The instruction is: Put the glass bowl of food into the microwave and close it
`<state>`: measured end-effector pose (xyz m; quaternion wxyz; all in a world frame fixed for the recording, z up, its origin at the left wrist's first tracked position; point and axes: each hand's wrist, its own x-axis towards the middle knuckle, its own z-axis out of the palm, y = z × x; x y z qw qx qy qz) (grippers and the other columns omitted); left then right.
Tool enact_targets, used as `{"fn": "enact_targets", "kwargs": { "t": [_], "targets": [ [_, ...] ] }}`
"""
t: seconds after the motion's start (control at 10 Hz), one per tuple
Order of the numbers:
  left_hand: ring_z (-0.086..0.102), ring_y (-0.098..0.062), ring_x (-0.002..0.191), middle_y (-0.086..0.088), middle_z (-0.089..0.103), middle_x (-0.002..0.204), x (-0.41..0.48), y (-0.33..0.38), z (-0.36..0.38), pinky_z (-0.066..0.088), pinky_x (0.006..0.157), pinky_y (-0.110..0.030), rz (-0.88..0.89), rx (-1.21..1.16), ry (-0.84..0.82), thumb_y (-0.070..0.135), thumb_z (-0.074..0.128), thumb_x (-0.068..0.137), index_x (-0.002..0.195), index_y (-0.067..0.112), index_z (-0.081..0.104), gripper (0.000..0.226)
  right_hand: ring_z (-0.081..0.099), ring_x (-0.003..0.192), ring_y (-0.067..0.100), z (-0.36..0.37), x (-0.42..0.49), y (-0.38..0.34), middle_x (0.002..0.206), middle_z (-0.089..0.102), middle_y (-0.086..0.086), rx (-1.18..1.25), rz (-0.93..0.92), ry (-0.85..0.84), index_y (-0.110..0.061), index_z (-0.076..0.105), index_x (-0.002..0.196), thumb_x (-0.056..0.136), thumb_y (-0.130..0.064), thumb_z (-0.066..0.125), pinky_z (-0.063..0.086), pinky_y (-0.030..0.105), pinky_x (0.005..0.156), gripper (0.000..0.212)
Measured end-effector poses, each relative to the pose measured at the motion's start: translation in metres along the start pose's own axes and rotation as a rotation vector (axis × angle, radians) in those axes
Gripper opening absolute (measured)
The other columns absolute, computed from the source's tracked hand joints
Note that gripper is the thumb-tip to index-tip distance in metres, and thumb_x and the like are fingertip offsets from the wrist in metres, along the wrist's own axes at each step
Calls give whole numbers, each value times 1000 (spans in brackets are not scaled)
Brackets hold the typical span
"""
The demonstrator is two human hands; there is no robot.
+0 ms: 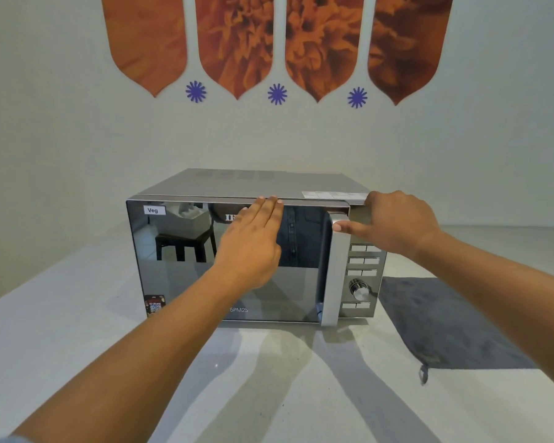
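Observation:
A silver microwave [179,282] with a mirrored door stands on the counter, and the door looks shut against its body. My left hand [250,247] lies flat on the upper middle of the door, fingers straight and together, tips at the top edge. My right hand [394,222] rests on the microwave's top right corner, fingers bent over the top. Its thumb touches the top of the vertical silver handle [331,282]. The glass bowl of food is not in view, and the mirrored door hides the inside.
The control panel with buttons and a knob [359,289] sits right of the handle. A dark grey cloth [445,324] lies flat on the pale counter [269,378] to the right of the microwave. A wall with orange decorations stands close behind.

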<state>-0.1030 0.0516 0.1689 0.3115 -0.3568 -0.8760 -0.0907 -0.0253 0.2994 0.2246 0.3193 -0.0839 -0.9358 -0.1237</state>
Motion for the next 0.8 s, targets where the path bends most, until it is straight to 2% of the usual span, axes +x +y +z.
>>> {"fn": "enact_targets", "kwargs": {
  "t": [0.2,0.5,0.6,0.7,0.8],
  "targets": [
    [0,-22,151,-7,5,165,2,0,5,1,119,-39,-31,-12,-36,27,39,96,155,13,4,69,50,58,25,2,-6,-5,68,54,2,-50,37,33,-17,60,102,64,-96,21,30,25,42,96],
    [-15,-20,149,-3,-14,164,9,2,-3,-4,119,-43,-67,-9,-192,39,48,95,154,16,-10,86,49,59,25,0,-6,-16,67,49,1,-50,143,14,-13,58,100,66,-90,26,31,28,45,90],
    [-17,-21,148,-3,-17,163,1,6,0,-5,120,-44,-80,-22,-176,43,49,95,154,16,-7,86,57,72,27,5,-11,-16,83,60,4,14,164,16,-12,55,109,74,-85,32,40,31,52,84],
    [-15,-20,149,-3,-15,163,-22,10,12,-4,119,-42,-74,-74,-176,46,49,95,154,17,-5,86,50,124,32,14,-27,-14,136,53,15,156,138,-9,-8,42,135,84,-76,34,46,44,96,85],
    [-10,-21,150,-3,-11,164,-64,16,36,1,121,-43,-92,-139,-275,49,50,94,155,19,-2,85,29,142,29,31,-65,-28,154,35,13,206,113,23,-11,29,146,89,-67,39,25,46,116,81]
  ]
}}
